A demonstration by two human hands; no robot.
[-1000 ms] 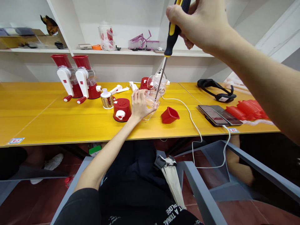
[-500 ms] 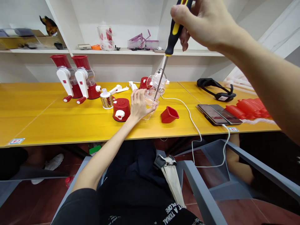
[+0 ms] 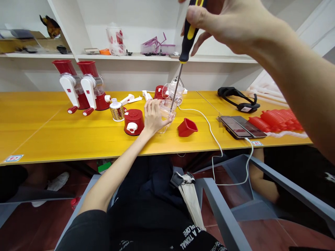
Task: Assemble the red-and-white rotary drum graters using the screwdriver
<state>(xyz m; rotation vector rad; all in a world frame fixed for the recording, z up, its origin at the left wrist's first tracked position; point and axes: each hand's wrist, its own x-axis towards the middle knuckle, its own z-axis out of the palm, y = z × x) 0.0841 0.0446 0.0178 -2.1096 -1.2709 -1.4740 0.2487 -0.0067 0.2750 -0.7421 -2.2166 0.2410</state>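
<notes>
My right hand (image 3: 209, 21) grips the black and yellow handle of a long screwdriver (image 3: 187, 43), which slants down and slightly left. Its tip reaches into a clear plastic housing (image 3: 165, 108) on the table. Around the left side of that housing my left hand (image 3: 154, 116) is wrapped, holding it against the tabletop. Just left of this hand sits a red grater base (image 3: 134, 122) with a white knob. A red hopper (image 3: 187, 127) lies on its side to the right. Behind the hands is a second clear housing (image 3: 178, 92) near another red base (image 3: 160, 92).
Two assembled rotary graters (image 3: 90, 87) stand at the left, near a metal grating drum (image 3: 117, 111) and white crank handles (image 3: 128, 99). Phones (image 3: 242, 127) with a white cable (image 3: 209, 122), a black headset (image 3: 238, 99) and red netting (image 3: 277, 120) occupy the right. Shelves (image 3: 133, 56) rise behind.
The view has shifted slightly. My right hand's fingers have loosened and shifted around the screwdriver handle, with some now stretched out. My left hand stays on the clear housing.
</notes>
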